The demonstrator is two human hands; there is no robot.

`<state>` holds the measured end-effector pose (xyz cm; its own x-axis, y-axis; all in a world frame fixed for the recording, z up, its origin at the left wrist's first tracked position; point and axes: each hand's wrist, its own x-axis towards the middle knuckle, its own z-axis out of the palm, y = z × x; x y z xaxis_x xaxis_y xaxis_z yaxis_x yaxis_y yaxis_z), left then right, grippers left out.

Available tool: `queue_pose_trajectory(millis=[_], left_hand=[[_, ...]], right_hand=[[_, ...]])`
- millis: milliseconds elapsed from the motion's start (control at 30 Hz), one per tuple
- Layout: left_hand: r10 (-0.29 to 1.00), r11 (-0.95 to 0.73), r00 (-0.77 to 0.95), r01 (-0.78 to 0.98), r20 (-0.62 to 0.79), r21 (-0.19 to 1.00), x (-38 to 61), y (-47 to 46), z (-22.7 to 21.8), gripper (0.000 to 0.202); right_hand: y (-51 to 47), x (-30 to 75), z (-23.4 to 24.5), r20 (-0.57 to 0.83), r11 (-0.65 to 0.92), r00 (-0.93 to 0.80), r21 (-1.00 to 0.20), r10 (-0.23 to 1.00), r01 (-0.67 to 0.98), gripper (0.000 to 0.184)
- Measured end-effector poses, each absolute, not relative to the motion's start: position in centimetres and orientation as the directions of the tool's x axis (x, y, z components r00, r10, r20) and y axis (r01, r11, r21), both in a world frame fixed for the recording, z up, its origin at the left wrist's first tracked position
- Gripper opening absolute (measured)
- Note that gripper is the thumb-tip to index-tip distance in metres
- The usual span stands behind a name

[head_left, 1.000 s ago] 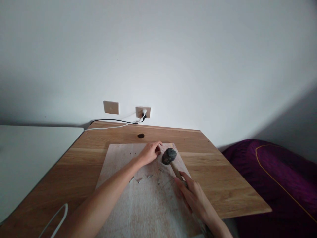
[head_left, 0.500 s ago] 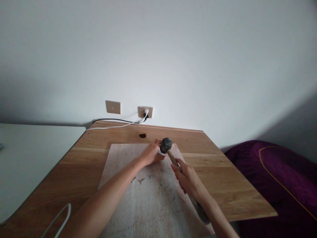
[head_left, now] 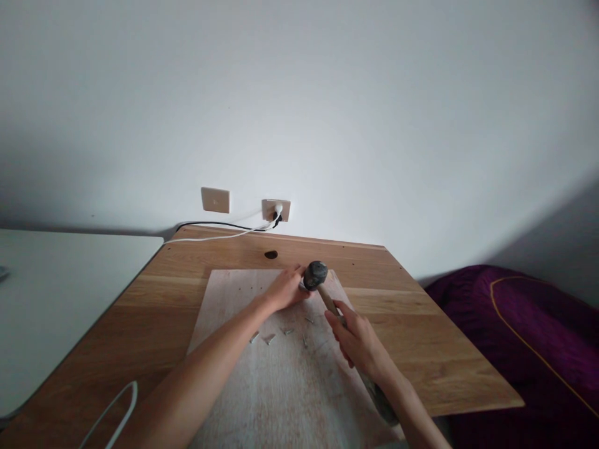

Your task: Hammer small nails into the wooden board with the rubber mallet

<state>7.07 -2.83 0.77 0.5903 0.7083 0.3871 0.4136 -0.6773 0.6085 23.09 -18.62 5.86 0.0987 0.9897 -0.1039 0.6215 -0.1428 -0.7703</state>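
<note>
My right hand [head_left: 358, 340] is wrapped round the wooden handle of a hammer [head_left: 316, 275], whose dark head sits low over the far edge of a pale plywood board [head_left: 281, 386]. My left hand [head_left: 282, 290] rests on the board just left of the hammer head, its fingers pinched together on something too small to make out, right beside the head. Several loose nails [head_left: 281, 333] lie on the board between my two arms.
The board lies on a wooden desk [head_left: 421, 355] against a white wall. A round hole [head_left: 270, 254] is in the desk near the back. Cables run to a wall socket [head_left: 276, 210]. A white surface [head_left: 60, 293] is at left, a purple bedcover [head_left: 524, 337] at right.
The hammer head moved from right of my left hand, forward and leftward to sit next to my left fingertips. My right hand slid forward along with it.
</note>
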Motion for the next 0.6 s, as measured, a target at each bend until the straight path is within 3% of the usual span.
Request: queue_pose_trajectory(millis=[267,600], left_hand=[[0.765,-0.615,0.539,0.447,0.353,0.649,7.3,-2.8,1.0,0.012],[0.775,-0.616,0.511,0.473,0.373,0.63,7.4,-2.9,1.4,0.011]], right_hand=[[-21.9,23.9,4.5,-0.122,-0.205,0.187,-0.824,0.975,0.528,0.064],[-23.4,24.6,3.5,-0.091,-0.193,0.19,-0.751,0.977,0.632,0.061]])
